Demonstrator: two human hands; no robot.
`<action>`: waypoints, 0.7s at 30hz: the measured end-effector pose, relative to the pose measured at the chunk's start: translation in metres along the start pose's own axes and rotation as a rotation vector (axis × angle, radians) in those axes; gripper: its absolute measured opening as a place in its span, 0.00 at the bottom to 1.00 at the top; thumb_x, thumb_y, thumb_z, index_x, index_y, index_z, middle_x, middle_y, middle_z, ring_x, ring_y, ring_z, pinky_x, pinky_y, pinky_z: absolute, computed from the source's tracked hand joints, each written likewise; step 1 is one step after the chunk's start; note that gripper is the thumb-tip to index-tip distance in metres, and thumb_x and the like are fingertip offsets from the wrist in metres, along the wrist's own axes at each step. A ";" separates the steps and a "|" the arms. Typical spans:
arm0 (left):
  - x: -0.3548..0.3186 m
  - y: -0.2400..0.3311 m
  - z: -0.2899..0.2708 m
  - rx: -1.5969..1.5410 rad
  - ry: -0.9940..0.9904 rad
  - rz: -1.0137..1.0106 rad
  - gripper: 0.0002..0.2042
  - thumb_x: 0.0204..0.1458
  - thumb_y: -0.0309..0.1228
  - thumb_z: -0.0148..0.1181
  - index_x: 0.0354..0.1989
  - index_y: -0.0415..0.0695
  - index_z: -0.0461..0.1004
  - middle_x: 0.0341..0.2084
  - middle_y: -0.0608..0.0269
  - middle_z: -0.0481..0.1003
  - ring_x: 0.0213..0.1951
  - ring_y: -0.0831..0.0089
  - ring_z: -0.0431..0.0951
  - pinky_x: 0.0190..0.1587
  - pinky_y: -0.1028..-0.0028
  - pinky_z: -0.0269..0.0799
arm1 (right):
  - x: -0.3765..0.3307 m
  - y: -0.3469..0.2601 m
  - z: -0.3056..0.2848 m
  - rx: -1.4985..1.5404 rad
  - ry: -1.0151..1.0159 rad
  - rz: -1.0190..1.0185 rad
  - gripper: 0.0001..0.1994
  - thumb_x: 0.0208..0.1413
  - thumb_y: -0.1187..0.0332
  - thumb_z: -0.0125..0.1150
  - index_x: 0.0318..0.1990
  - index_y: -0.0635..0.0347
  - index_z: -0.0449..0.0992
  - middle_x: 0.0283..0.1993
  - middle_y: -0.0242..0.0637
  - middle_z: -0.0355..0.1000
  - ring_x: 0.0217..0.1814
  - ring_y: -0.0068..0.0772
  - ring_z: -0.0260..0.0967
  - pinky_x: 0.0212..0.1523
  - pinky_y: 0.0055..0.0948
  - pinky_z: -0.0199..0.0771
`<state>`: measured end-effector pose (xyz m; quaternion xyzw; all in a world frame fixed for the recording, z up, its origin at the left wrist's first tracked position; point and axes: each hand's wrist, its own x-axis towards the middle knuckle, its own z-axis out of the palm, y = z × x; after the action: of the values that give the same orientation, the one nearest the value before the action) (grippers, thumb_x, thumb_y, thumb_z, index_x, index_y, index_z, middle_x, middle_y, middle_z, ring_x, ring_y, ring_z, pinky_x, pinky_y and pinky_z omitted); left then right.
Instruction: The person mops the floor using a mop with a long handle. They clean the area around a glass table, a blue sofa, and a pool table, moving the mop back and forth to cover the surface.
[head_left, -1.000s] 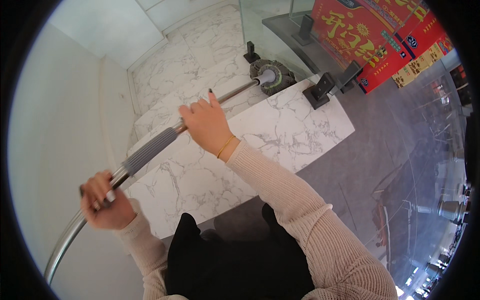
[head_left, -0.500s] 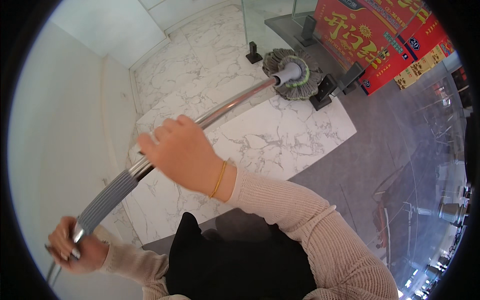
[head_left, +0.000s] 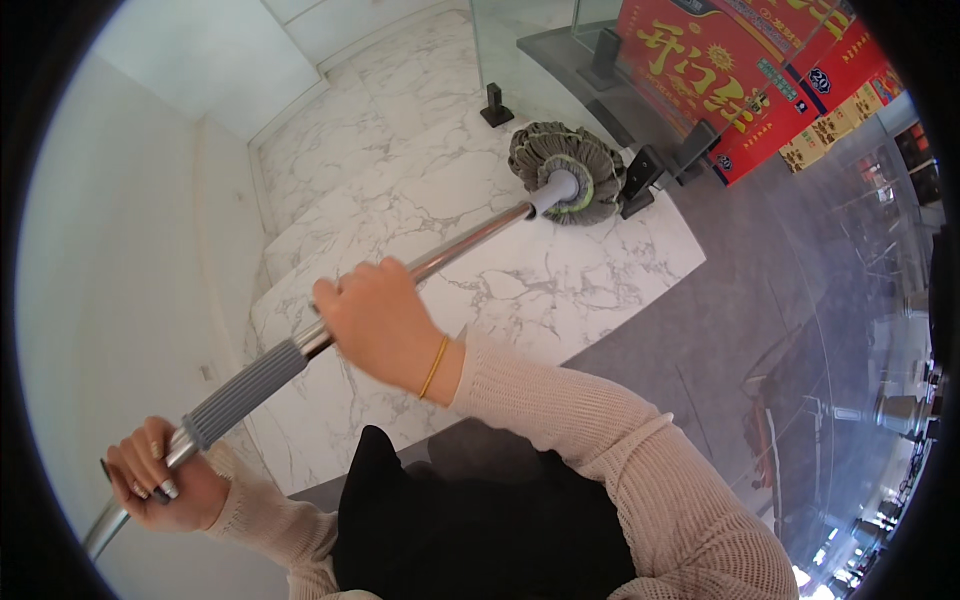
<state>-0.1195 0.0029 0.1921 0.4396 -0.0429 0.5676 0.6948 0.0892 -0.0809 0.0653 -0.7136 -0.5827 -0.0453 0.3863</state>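
White marble stair treads (head_left: 560, 290) underfoot, round grey mop head (head_left: 566, 171) resting well ahead of both hands, metal mop pole (head_left: 470, 238) clamped by right hand (head_left: 385, 325), left hand (head_left: 165, 487) gripping its near end beside ribbed grey sleeve (head_left: 245, 394), red boxes (head_left: 745, 75) beyond.

Single head fisheye view, looking steeply down over marble steps (head_left: 520, 290), hands close below.

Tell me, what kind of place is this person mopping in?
Probably an indoor stairway or landing in a shop or public building. White marble steps lead off, a glass railing panel stands in black clamps, and a red banner hangs behind the round mop head.
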 end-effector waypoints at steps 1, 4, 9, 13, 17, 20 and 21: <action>0.003 0.010 -0.003 -0.015 0.004 0.029 0.15 0.52 0.24 0.45 0.15 0.52 0.53 0.06 0.72 0.53 0.11 0.81 0.53 0.29 0.76 0.57 | -0.002 -0.011 -0.001 0.015 0.018 -0.017 0.06 0.41 0.73 0.56 0.30 0.58 0.69 0.18 0.32 0.64 0.24 0.35 0.64 0.29 0.34 0.57; 0.006 0.039 -0.003 0.079 0.159 0.201 0.13 0.50 0.22 0.46 0.16 0.50 0.54 0.07 0.72 0.54 0.09 0.81 0.53 0.30 0.77 0.59 | -0.011 -0.041 -0.005 0.072 0.064 -0.078 0.08 0.42 0.72 0.54 0.33 0.59 0.69 0.20 0.31 0.63 0.24 0.33 0.64 0.29 0.34 0.58; 0.001 0.087 0.001 0.187 0.120 0.393 0.13 0.48 0.25 0.46 0.15 0.50 0.53 0.10 0.71 0.55 0.15 0.78 0.57 0.31 0.74 0.59 | -0.023 -0.079 -0.018 0.244 -0.047 -0.170 0.09 0.42 0.73 0.54 0.34 0.58 0.69 0.20 0.29 0.62 0.25 0.30 0.63 0.28 0.30 0.58; 0.006 0.043 0.000 0.199 0.140 0.337 0.13 0.51 0.24 0.47 0.17 0.50 0.54 0.11 0.72 0.53 0.14 0.81 0.54 0.28 0.77 0.57 | -0.016 -0.051 -0.001 0.150 0.024 -0.131 0.07 0.42 0.72 0.55 0.32 0.58 0.68 0.19 0.31 0.64 0.24 0.32 0.65 0.27 0.32 0.60; 0.006 -0.009 -0.012 0.128 0.185 0.217 0.13 0.54 0.26 0.45 0.17 0.50 0.54 0.10 0.74 0.53 0.14 0.82 0.54 0.26 0.77 0.56 | -0.004 -0.006 0.005 0.066 -0.083 0.013 0.04 0.44 0.71 0.55 0.27 0.58 0.68 0.18 0.36 0.67 0.22 0.39 0.68 0.25 0.36 0.63; 0.000 -0.064 -0.007 0.222 0.356 0.175 0.15 0.57 0.28 0.42 0.18 0.50 0.52 0.11 0.73 0.51 0.15 0.82 0.52 0.26 0.77 0.57 | -0.003 0.033 0.003 0.021 -0.133 0.121 0.04 0.43 0.71 0.57 0.24 0.58 0.69 0.15 0.37 0.67 0.19 0.40 0.67 0.23 0.37 0.63; 0.000 -0.064 -0.012 0.169 0.308 0.144 0.15 0.57 0.28 0.43 0.17 0.50 0.52 0.11 0.72 0.51 0.15 0.81 0.52 0.27 0.76 0.58 | -0.003 0.035 0.005 0.022 -0.112 0.115 0.04 0.42 0.71 0.58 0.23 0.58 0.69 0.15 0.37 0.66 0.18 0.40 0.67 0.22 0.36 0.62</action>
<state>-0.0719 0.0125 0.1489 0.3999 0.0804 0.6780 0.6115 0.1172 -0.0807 0.0427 -0.7430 -0.5619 0.0230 0.3628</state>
